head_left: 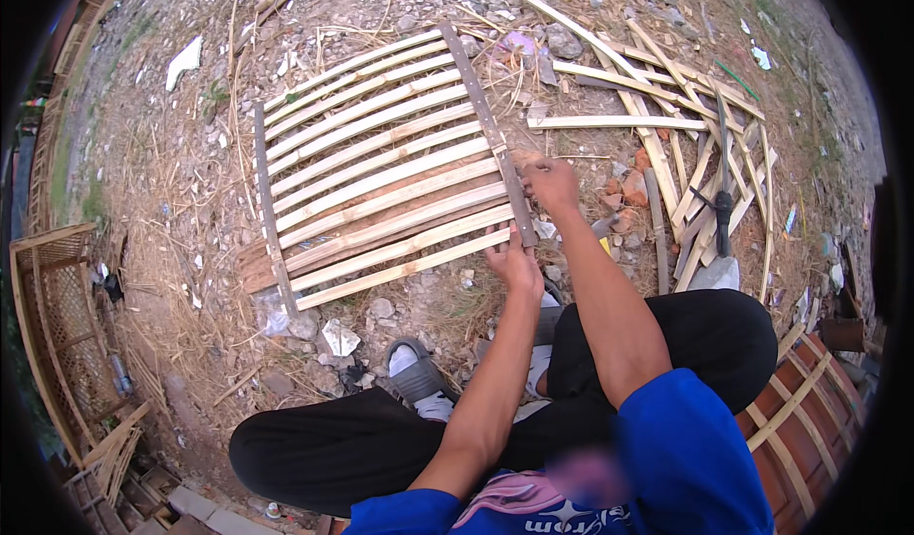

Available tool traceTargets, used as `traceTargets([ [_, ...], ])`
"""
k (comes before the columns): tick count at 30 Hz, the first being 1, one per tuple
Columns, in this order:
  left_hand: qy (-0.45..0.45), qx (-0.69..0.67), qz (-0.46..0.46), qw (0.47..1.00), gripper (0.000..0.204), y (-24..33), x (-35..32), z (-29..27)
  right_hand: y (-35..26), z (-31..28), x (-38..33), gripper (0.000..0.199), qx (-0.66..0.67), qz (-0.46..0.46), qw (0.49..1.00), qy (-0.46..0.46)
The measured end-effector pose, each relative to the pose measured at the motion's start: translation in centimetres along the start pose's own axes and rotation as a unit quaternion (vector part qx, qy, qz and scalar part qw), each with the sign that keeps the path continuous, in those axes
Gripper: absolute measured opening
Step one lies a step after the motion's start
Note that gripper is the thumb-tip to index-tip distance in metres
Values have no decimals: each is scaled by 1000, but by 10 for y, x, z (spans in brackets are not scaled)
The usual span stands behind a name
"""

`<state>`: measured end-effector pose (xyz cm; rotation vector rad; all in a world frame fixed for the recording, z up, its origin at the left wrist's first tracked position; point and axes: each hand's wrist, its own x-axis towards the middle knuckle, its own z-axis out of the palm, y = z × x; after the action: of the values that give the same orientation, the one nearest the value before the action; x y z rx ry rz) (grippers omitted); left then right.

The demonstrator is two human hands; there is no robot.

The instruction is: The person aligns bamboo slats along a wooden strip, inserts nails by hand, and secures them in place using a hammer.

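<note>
The wooden rack (398,137) lies on the ground (171,249). The left hand (517,267) holds its near right corner. The right hand (552,188) is curled by the rack's dark side bar (481,107); I cannot tell if it holds anything

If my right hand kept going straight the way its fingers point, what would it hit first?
Probably the dark rail along the right side of the slatted panel, just left of your right hand. Depth is unclear, so the fingertips may already touch it.
</note>
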<state>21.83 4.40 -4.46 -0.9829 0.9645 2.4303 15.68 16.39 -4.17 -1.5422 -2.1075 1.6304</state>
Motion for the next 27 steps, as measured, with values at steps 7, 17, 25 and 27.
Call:
traceTargets([
  [7, -2, 23, -10, 1000, 62, 2, 0, -1, -10, -5, -14, 24, -152, -139, 979, -10],
  [17, -18, 41, -23, 999, 64, 4, 2, -7, -10, -7, -24, 32, -194, -147, 970, -22],
  [25, -19, 46, -30, 998, 59, 6, 1, -8, 0, -1, -25, 39, -146, -97, 982, -63],
  [27, -19, 54, -33, 998, 58, 3, 4, -9, 4, 2, -24, 38, -160, -90, 982, -43],
])
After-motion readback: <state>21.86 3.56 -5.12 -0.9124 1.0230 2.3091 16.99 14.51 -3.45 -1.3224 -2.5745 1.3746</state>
